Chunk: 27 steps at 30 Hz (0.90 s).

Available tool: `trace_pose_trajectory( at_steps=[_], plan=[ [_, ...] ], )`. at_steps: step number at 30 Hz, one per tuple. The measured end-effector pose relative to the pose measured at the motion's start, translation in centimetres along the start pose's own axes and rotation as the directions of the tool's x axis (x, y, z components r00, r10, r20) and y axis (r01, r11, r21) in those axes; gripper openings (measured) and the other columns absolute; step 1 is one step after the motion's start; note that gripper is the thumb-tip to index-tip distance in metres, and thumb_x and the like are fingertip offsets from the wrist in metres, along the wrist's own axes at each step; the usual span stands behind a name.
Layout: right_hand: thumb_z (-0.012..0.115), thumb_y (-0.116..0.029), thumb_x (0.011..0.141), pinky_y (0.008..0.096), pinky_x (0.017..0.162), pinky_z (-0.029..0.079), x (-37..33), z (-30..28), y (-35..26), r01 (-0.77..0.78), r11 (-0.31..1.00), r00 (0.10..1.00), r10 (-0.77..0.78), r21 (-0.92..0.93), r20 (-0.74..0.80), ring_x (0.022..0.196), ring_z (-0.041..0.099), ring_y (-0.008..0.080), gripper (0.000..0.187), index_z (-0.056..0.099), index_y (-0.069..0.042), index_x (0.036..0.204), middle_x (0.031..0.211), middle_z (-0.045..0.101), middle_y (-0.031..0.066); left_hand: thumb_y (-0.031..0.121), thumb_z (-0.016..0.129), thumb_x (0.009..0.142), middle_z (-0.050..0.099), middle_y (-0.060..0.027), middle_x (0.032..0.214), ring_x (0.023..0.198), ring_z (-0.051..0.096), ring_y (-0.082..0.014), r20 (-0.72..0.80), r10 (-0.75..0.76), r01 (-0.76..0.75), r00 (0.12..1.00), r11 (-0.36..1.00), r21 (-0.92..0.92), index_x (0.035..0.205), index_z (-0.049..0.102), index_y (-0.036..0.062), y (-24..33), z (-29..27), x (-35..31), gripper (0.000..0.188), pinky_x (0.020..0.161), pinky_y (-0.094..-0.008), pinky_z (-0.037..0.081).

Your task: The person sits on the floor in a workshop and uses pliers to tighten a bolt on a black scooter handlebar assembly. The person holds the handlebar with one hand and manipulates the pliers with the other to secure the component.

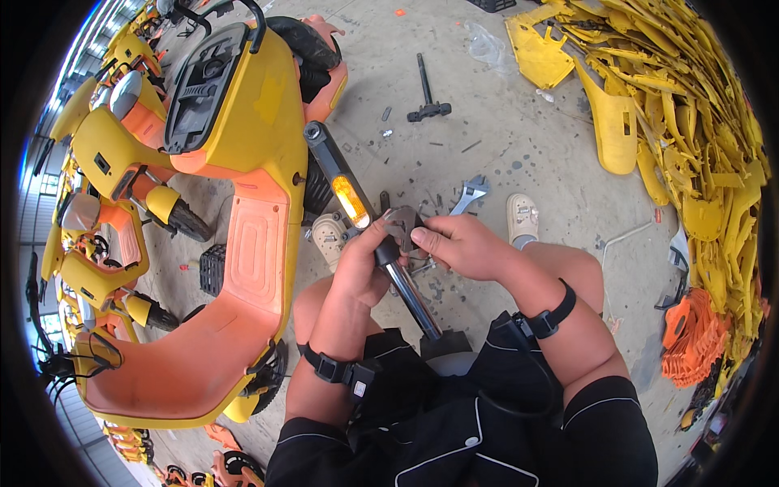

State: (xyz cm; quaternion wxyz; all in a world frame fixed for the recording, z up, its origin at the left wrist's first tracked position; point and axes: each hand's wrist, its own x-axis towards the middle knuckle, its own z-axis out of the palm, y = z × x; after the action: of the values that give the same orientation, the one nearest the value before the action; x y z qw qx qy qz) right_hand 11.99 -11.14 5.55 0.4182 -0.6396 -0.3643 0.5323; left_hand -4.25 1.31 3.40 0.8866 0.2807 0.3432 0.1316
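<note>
A front fork leg (326, 154) stands tilted between my knees, with a black outer tube, an orange reflector (350, 200) and a chrome stanchion (415, 300) running down to a dark block near my lap. My left hand (361, 264) is closed around the fork leg near the lower end of the black tube. A dark, hooked metal piece (401, 226) lies across the tube there. My right hand (471, 246) pinches that piece from its right side between thumb and fingers. Part of the piece is hidden by both hands, so its kind is unclear.
An adjustable wrench (472, 193) lies on the floor beyond my right hand, with a hammer (426, 91) farther off. A yellow and orange scooter body (272, 170) stands close on my left. Yellow plastic panels (690, 146) and orange parts (692, 337) are heaped at right.
</note>
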Motion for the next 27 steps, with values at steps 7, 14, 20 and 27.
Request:
trace_pose_trajectory(
  at_steps=[7, 14, 20, 27],
  plan=[
    [0.062, -0.046, 0.097, 0.0298, 0.057, 0.042, 0.4, 0.6, 0.1, -0.018, 0.998, 0.996, 0.013, -0.053, -0.084, 0.06, 0.05, 0.0105, 0.045, 0.073, -0.003, 0.087, 0.064, 0.058, 0.0028, 0.03, 0.06, 0.098, 0.065, -0.0079, 0.098, 0.076, 0.06, -0.0169, -0.009, 0.004, -0.004, 1.0, 1.0, -0.005, 0.117, 0.061, 0.0025, 0.1, 0.4, 0.1, 0.034, 0.064, -0.0289, 0.051],
    [0.058, -0.044, 0.099, 0.0315, 0.063, 0.044, -0.3, 0.6, -1.0, 0.031, 0.999, 0.998, -0.029, 0.036, -0.06, 0.064, 0.053, 0.0121, 0.045, 0.074, -0.003, 0.09, 0.066, 0.062, 0.0024, 0.029, 0.061, 0.098, 0.065, -0.0073, 0.096, 0.076, 0.06, -0.0169, -0.059, -0.015, 0.015, 0.998, 1.0, 0.013, 0.117, 0.061, 0.0017, 0.2, 0.5, 0.2, 0.033, 0.065, -0.0283, 0.052],
    [0.055, -0.044, 0.101, 0.0285, 0.056, 0.04, 0.3, 2.1, 0.2, -0.019, 0.969, 0.992, 0.048, 0.244, -0.113, 0.057, 0.049, 0.0089, 0.049, 0.069, 0.001, 0.087, 0.062, 0.056, 0.0008, 0.018, 0.059, 0.095, 0.065, -0.0102, 0.088, 0.072, 0.061, -0.0186, -0.108, 0.075, -0.07, 0.991, 0.997, 0.042, 0.106, 0.061, -0.0024, 0.1, 1.1, 0.4, 0.023, 0.064, -0.0312, 0.052],
    [0.055, -0.043, 0.102, 0.0248, 0.048, 0.035, -0.1, 2.7, -0.4, 0.023, 0.918, 0.991, 0.029, 0.395, -0.127, 0.051, 0.046, 0.0064, 0.05, 0.065, 0.002, 0.083, 0.058, 0.051, -0.0011, 0.014, 0.06, 0.093, 0.062, -0.0052, 0.082, 0.073, 0.057, -0.0154, -0.111, 0.232, -0.206, 0.966, 0.956, 0.21, 0.098, 0.064, -0.0019, 0.1, 2.5, -0.4, 0.017, 0.068, -0.0296, 0.047]
  ],
)
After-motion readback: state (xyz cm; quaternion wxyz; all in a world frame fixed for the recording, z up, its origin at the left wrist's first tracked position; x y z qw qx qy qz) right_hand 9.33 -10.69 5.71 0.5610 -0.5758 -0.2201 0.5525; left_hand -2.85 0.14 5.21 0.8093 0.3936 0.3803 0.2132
